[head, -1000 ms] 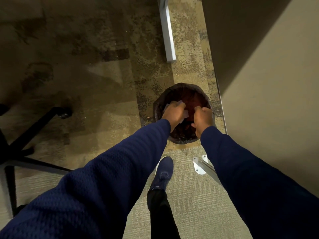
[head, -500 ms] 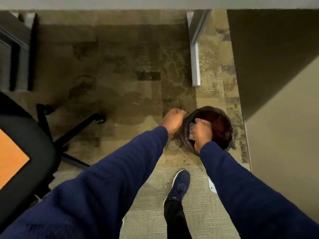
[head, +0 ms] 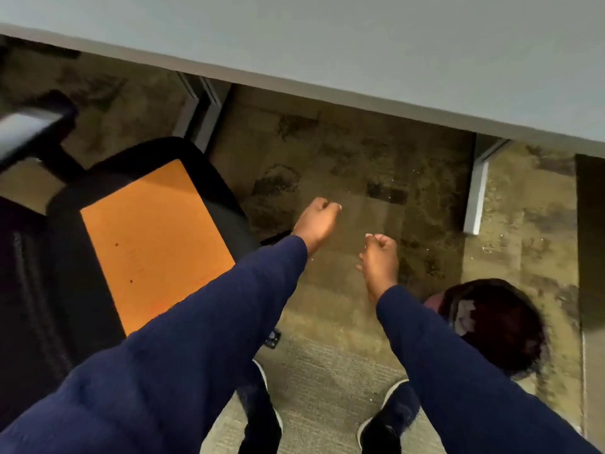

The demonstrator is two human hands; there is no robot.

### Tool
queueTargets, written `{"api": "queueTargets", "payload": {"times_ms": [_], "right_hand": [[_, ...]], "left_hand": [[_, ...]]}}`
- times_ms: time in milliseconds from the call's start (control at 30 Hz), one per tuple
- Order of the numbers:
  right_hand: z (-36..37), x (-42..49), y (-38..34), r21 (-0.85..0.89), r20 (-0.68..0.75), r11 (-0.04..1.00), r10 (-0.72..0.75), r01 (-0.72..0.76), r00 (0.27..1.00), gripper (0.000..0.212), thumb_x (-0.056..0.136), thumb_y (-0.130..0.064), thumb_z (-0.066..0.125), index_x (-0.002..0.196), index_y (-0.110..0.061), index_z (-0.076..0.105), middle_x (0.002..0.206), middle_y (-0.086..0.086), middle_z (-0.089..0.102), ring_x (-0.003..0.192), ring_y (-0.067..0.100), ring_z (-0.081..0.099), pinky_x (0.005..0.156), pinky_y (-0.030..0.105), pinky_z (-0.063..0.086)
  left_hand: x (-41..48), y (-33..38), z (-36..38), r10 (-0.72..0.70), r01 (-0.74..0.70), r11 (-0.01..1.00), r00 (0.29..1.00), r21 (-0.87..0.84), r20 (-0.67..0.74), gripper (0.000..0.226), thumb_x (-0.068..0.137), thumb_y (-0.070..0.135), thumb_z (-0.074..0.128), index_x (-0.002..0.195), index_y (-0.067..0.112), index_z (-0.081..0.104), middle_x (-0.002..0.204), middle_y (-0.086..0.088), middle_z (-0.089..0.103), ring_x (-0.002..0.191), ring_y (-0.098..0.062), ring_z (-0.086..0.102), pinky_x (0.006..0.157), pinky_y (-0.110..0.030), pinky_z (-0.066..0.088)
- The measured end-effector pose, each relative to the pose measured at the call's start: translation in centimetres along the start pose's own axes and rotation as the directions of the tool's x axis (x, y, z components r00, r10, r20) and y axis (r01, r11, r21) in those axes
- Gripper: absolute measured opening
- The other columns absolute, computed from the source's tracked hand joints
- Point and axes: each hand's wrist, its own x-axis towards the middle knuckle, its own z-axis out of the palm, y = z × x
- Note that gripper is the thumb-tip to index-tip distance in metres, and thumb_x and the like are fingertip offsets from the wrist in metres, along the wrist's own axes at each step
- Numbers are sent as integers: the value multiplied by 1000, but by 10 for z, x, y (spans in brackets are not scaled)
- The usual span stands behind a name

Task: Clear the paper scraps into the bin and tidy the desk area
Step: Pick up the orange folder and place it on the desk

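The dark round bin (head: 517, 342) stands on the carpet at the lower right, beside my right sleeve. Pale paper scraps (head: 466, 317) lie inside it near its left wall. My left hand (head: 317, 224) is raised over the carpet left of the bin, fingers curled, with nothing visible in it. My right hand (head: 380, 258) hangs a little lower and nearer the bin, also curled into a fist with nothing in it. The grey desk top (head: 360, 44) runs across the top of the view.
A black office chair with an orange seat (head: 150, 244) stands close on the left, its armrest (head: 29, 132) further left. Grey desk legs (head: 474, 194) (head: 203, 116) rise from the carpet. My two dark shoes (head: 393, 417) are at the bottom.
Both hands have come up out of the bin and moved left, away from it. The paper they held now lies in the bin. My view has swung up and left, showing desk and chair.
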Motion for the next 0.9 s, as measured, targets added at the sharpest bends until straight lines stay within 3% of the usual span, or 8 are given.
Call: {"api": "queueTargets", "payload": {"times_ms": [133, 267, 400, 467, 533, 600, 767, 900], "right_hand": [[77, -44, -22, -107, 116, 986, -117, 130, 986, 33, 96, -45, 52, 123, -26, 49, 113, 6, 65, 88, 23, 63, 88, 49, 55], [147, -88, -35, -241, 263, 914, -262, 326, 928, 42, 98, -41, 54, 134, -20, 47, 116, 7, 66, 93, 25, 66, 85, 42, 55], [206, -125, -30, -345, 441, 813, -300, 468, 846, 57, 97, -40, 56, 147, -19, 40, 138, 8, 54, 121, 26, 58, 101, 43, 50], [230, -140, -26, -426, 513, 718, -309, 550, 801, 64, 98, -37, 56, 154, -16, 32, 150, 9, 45, 135, 27, 47, 109, 43, 42], [245, -150, -19, -498, 560, 624, -299, 602, 773, 70, 98, -39, 56, 156, -14, 26, 153, 11, 42, 137, 31, 43, 110, 45, 40], [255, -154, -12, -542, 576, 580, -270, 608, 772, 70, 95, -41, 57, 154, -16, 27, 148, 11, 46, 133, 33, 45, 107, 46, 42], [266, -162, -2, -617, 566, 490, -267, 616, 780, 73, 94, -45, 57, 153, -17, 27, 149, 9, 42, 135, 32, 41, 108, 49, 41], [259, -152, -4, -639, 526, 514, -252, 573, 812, 70, 92, -46, 57, 151, -19, 32, 143, 12, 46, 130, 36, 45, 106, 51, 42]], "left_hand": [[-9, -20, -95, -3, -12, 995, 988, -98, -153, 28, 94, 42, 46, 113, 26, 59, 104, 2, 60, 95, -20, 56, 90, -41, 49], [-23, -60, -176, -11, -27, 992, 951, -120, -309, 25, 101, 33, 41, 114, 19, 57, 95, 1, 56, 87, -22, 52, 73, -34, 40], [-40, -119, -243, -103, 62, 993, 854, -98, -509, 41, 102, 37, 40, 136, 16, 49, 136, -6, 46, 119, -27, 50, 94, -33, 40], [-48, -150, -269, -162, 140, 987, 766, -84, -622, 46, 100, 39, 43, 140, 15, 46, 141, -10, 41, 126, -31, 46, 104, -40, 41], [-56, -173, -285, -233, 273, 960, 659, -60, -715, 52, 98, 41, 47, 142, 13, 42, 142, -14, 40, 129, -35, 42, 106, -48, 38], [-63, -189, -292, -340, 377, 919, 604, -118, -721, 60, 96, 45, 48, 145, 12, 36, 146, -16, 36, 133, -38, 36, 106, -52, 34], [-69, -214, -295, -505, 443, 856, 600, -267, -620, 74, 93, 44, 54, 150, 7, 25, 154, -16, 29, 140, -39, 29, 111, -55, 31], [-72, -220, -301, -574, 454, 816, 568, -357, -590, 64, 87, 39, 58, 139, 5, 44, 146, -16, 39, 130, -39, 42, 103, -53, 43]]}}
